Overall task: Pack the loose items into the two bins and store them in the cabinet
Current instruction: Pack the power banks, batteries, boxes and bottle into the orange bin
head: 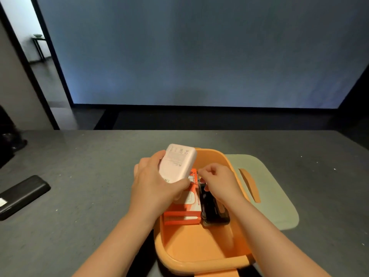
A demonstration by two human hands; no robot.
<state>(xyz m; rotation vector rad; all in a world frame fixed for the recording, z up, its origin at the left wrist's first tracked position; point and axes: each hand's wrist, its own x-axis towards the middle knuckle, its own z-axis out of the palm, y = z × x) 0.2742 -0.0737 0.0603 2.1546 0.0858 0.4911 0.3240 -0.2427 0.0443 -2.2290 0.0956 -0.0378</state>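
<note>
The left hand (153, 180) is gripping a pale pink power bank (176, 163), smooth and round-cornered, tilted over the far left rim of the orange bin (191, 254). The right hand (217, 179) is reaching into the bin with fingers curled, seemingly pinching the top edge of a dark flat device (214, 208) standing on edge beside an orange-and-white carton (184, 204); how firm that hold is, I cannot tell. The risk, as I judge it: the glossy power bank is likely slippery and could slide out, or jam against the carton if the gap is not widened. Right of the bin a matte grey-green lid (273, 194) is lying flat on the speckled desk (79, 176). A black power bank (22, 194) is waiting well left of the bin.
</note>
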